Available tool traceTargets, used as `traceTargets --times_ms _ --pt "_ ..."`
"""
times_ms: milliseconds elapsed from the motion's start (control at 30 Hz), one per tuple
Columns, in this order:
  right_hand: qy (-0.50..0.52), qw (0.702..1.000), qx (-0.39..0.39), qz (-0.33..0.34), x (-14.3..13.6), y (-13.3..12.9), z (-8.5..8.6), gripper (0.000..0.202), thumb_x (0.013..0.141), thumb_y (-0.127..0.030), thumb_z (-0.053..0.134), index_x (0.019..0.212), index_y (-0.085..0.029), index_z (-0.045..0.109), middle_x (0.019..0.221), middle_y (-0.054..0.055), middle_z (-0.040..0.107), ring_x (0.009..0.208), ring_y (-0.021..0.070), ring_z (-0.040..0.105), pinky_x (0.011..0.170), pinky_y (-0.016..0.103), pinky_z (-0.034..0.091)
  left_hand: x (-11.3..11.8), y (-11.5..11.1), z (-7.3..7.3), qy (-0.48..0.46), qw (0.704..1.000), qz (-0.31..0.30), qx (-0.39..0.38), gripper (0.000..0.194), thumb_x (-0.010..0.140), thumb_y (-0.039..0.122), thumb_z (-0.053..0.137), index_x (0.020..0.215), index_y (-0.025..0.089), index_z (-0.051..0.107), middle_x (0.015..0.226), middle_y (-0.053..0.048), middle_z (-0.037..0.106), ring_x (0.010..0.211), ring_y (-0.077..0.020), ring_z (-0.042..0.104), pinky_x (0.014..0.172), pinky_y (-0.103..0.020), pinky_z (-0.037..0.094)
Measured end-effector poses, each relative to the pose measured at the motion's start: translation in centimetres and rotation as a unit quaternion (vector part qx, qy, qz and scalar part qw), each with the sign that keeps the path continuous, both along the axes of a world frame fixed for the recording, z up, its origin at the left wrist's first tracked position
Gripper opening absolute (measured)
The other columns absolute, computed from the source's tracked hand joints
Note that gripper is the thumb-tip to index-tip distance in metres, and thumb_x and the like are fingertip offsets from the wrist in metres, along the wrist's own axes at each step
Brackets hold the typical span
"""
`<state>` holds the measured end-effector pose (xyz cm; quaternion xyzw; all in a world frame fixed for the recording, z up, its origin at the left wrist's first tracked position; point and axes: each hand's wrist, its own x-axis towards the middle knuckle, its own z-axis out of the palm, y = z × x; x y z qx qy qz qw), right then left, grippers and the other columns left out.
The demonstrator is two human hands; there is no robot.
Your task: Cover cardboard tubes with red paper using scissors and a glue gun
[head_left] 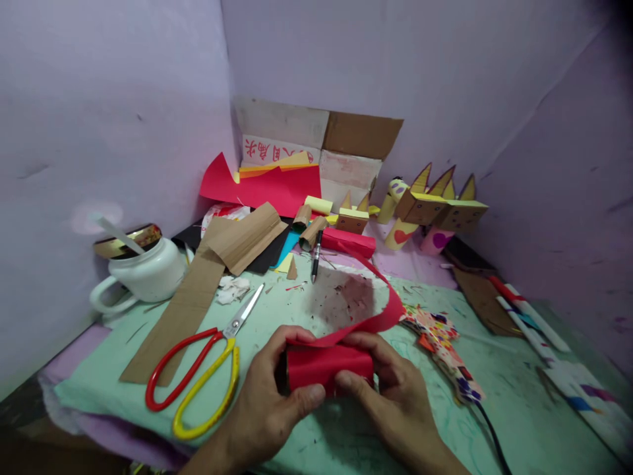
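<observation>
A short tube wrapped in red paper (329, 368) lies sideways between my two hands, just above the table. My left hand (277, 389) grips its left end, thumb in front and fingers behind. On the right end, my right hand (383, 382) holds it with the thumb pressed on the near side. A long red paper strip (390, 307) curls away from the tube's top edge, out to the right and back. Left of my left hand rest scissors (230, 333) with one red and one yellow handle, blades apart. A glue gun (442, 343) with a patterned cover lies to the right.
Cardboard pieces (190, 310) and a white mug (148, 270) stand at left. Behind are a pen (316, 257), another red roll (349, 242), cardboard tubes (312, 234), red paper sheets (267, 188) and finished paper figures (420, 206). Markers (537, 313) lie at right; a cord (494, 439) runs off the front.
</observation>
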<state>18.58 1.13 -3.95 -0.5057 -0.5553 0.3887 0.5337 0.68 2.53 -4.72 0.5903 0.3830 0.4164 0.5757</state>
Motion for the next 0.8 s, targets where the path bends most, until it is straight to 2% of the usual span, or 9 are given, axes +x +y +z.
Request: traceTargets --times_ms 67,200,333,467,633,800 --pt "0.015 1.000 -0.015 -0.012 -0.4 -0.2 0.1 0.014 0.075 -0.028 0.071 0.089 -0.025 0.068 0.071 -0.002 0.072 0.057 0.0122 0.064 0.051 0.017 0.050 0.1 -0.1 0.1 0.004 1.000 -0.006 -0.003 0.044 0.073 0.044 0.071 0.106 0.022 0.053 0.097 -0.004 0.062 0.083 -0.0206 0.059 0.069 -0.027 0.046" --pt "0.062 0.996 -0.037 -0.043 -1.3 -0.6 0.7 0.014 0.075 -0.031 0.071 0.086 -0.025 0.064 0.073 -0.003 0.070 0.060 0.0120 0.064 0.053 0.017 0.048 0.1 -0.2 0.1 -0.022 1.000 0.012 -0.014 0.038 0.074 0.043 0.071 0.101 0.021 0.056 0.094 -0.004 0.062 0.087 -0.0207 0.057 0.071 -0.027 0.045" --pt "0.079 0.994 -0.039 -0.066 -2.0 -0.8 1.0 0.014 0.075 -0.031 0.070 0.085 -0.025 0.064 0.072 -0.003 0.069 0.061 0.0120 0.062 0.054 0.018 0.047 0.2 -0.2 -0.2 -0.058 0.997 0.002 -0.043 0.039 0.075 0.043 0.071 0.102 0.019 0.056 0.086 -0.003 0.062 0.079 -0.0188 0.057 0.068 -0.027 0.045" --pt "0.084 0.992 -0.037 -0.087 -2.4 -0.9 1.0 0.011 0.074 -0.031 0.069 0.081 -0.025 0.064 0.066 -0.005 0.066 0.057 0.0118 0.060 0.053 0.019 0.046 0.2 -0.4 -0.3 -0.076 0.996 0.010 -0.042 0.036 0.074 0.041 0.072 0.099 0.019 0.059 0.096 -0.005 0.063 0.082 -0.0187 0.058 0.070 -0.027 0.046" --pt "0.069 0.990 -0.039 -0.118 -2.7 -1.0 1.1 0.009 0.073 -0.031 0.069 0.075 -0.024 0.063 0.065 -0.004 0.066 0.056 0.0117 0.059 0.052 0.019 0.045 0.3 -0.6 -0.2 -0.089 0.995 0.017 -0.045 0.031 0.076 0.038 0.072 0.098 0.020 0.059 0.098 -0.005 0.064 0.083 -0.0182 0.059 0.070 -0.025 0.047" --pt "0.067 0.988 -0.061 -0.125 -2.6 -0.9 1.0 0.013 0.073 -0.035 0.069 0.076 -0.023 0.063 0.064 -0.003 0.065 0.055 0.0126 0.058 0.051 0.021 0.044 0.5 -0.4 0.0 -0.063 0.995 0.016 -0.073 0.032 0.077 0.040 0.070 0.097 0.018 0.058 0.078 -0.002 0.062 0.071 -0.0156 0.057 0.062 -0.023 0.045"
